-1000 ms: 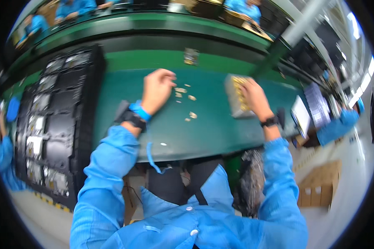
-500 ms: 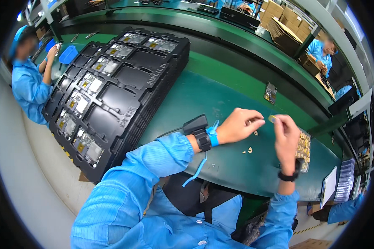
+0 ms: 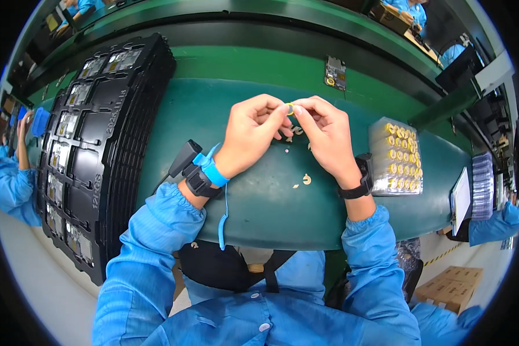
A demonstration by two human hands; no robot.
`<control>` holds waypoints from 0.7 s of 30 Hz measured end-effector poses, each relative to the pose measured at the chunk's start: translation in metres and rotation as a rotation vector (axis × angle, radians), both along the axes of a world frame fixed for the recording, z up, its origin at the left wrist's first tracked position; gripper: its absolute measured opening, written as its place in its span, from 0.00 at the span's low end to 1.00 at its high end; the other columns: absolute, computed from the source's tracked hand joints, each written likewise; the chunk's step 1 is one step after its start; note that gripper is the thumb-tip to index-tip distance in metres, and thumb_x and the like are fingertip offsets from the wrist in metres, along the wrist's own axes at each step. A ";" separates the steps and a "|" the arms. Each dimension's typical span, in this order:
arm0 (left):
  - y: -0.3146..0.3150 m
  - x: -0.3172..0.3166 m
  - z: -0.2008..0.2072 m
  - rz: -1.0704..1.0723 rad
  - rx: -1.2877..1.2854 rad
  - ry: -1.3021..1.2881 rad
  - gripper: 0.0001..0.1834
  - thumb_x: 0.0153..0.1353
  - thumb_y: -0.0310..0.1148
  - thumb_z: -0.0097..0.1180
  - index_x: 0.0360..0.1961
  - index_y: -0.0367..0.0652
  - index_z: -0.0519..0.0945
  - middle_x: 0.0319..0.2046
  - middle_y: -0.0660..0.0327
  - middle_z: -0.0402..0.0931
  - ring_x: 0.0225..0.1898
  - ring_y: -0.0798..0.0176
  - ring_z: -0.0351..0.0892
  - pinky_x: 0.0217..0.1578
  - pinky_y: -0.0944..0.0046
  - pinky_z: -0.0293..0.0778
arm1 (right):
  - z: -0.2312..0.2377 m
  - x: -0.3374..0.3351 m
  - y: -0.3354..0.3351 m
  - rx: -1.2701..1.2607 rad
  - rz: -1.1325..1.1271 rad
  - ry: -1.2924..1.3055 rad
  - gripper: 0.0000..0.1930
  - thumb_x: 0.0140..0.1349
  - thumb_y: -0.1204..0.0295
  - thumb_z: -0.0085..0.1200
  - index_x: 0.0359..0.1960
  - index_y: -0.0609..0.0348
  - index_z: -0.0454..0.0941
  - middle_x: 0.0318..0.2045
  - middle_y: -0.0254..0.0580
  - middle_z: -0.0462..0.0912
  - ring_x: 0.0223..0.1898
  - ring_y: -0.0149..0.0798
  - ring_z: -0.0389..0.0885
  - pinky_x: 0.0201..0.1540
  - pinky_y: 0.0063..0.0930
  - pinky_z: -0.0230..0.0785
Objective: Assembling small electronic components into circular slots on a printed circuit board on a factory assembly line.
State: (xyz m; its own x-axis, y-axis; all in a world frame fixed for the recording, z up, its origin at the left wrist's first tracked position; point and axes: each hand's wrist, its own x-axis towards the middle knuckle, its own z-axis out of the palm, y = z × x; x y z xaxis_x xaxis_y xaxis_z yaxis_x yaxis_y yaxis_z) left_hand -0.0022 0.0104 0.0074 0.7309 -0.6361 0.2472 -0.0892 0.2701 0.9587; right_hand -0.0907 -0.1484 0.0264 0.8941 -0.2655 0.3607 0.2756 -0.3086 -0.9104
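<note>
A small yellow ring point(image 3: 290, 109) is held up over the green mat between my two hands. My left hand point(image 3: 251, 135) pinches its left side with thumb and forefinger, the other fingers curled in. From the opposite side my right hand point(image 3: 330, 134) grips the ring between thumb and forefinger. Small pale curved scraps point(image 3: 307, 180) lie on the mat below, and more are partly hidden behind my fingers. Beside my right wrist stands a clear plastic tray point(image 3: 376, 151) with rows of round yellow parts point(image 3: 403, 155).
A tall stack of black trays point(image 3: 91, 164) stands at the left, circuit boards point(image 3: 78, 242) in its top pockets. One circuit board point(image 3: 335, 73) lies beyond my hands on the green ledge. A blue cord point(image 3: 222, 225) hangs from my left wrist. Co-workers sit left and far right.
My hands have come together, and the left fingers now meet the ring that the right hand held alone. The view has swung right, so the black stack appears farther left.
</note>
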 end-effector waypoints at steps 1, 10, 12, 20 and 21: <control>-0.001 0.000 0.000 0.032 -0.004 0.004 0.10 0.74 0.30 0.57 0.43 0.32 0.82 0.33 0.57 0.85 0.33 0.64 0.87 0.31 0.69 0.79 | -0.001 0.000 -0.001 0.001 -0.002 -0.005 0.08 0.72 0.75 0.57 0.44 0.69 0.84 0.36 0.35 0.83 0.35 0.23 0.79 0.36 0.19 0.72; 0.001 0.000 0.004 0.060 0.012 -0.068 0.09 0.73 0.30 0.58 0.42 0.34 0.84 0.32 0.59 0.86 0.34 0.70 0.86 0.32 0.71 0.80 | -0.007 0.000 0.000 0.092 -0.008 -0.006 0.06 0.67 0.75 0.60 0.39 0.68 0.84 0.32 0.34 0.81 0.29 0.20 0.76 0.29 0.18 0.67; 0.001 -0.001 0.002 0.062 0.030 -0.101 0.09 0.73 0.30 0.58 0.42 0.34 0.84 0.33 0.59 0.86 0.34 0.69 0.87 0.32 0.72 0.80 | -0.010 0.000 -0.001 0.036 -0.008 -0.026 0.06 0.67 0.76 0.60 0.38 0.68 0.84 0.31 0.33 0.81 0.29 0.21 0.75 0.29 0.19 0.67; -0.003 -0.012 0.006 0.171 0.018 -0.140 0.09 0.70 0.25 0.60 0.46 0.29 0.84 0.39 0.55 0.87 0.38 0.66 0.88 0.37 0.69 0.82 | -0.004 -0.003 0.001 -0.144 -0.109 -0.085 0.04 0.58 0.79 0.62 0.34 0.66 0.82 0.26 0.36 0.78 0.23 0.25 0.69 0.26 0.23 0.64; -0.003 -0.013 0.004 0.173 0.045 -0.206 0.09 0.70 0.24 0.61 0.47 0.29 0.84 0.40 0.55 0.87 0.39 0.67 0.87 0.38 0.69 0.83 | -0.005 -0.003 0.001 -0.140 -0.119 -0.105 0.04 0.56 0.79 0.63 0.33 0.66 0.82 0.25 0.36 0.77 0.22 0.25 0.68 0.26 0.23 0.64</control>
State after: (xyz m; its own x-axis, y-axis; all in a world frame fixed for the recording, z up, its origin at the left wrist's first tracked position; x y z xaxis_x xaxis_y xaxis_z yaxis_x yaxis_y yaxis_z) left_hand -0.0147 0.0070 0.0112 0.7667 -0.5201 0.3763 -0.3245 0.1917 0.9262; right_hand -0.0933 -0.1472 0.0215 0.8151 -0.3080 0.4907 0.3203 -0.4661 -0.8247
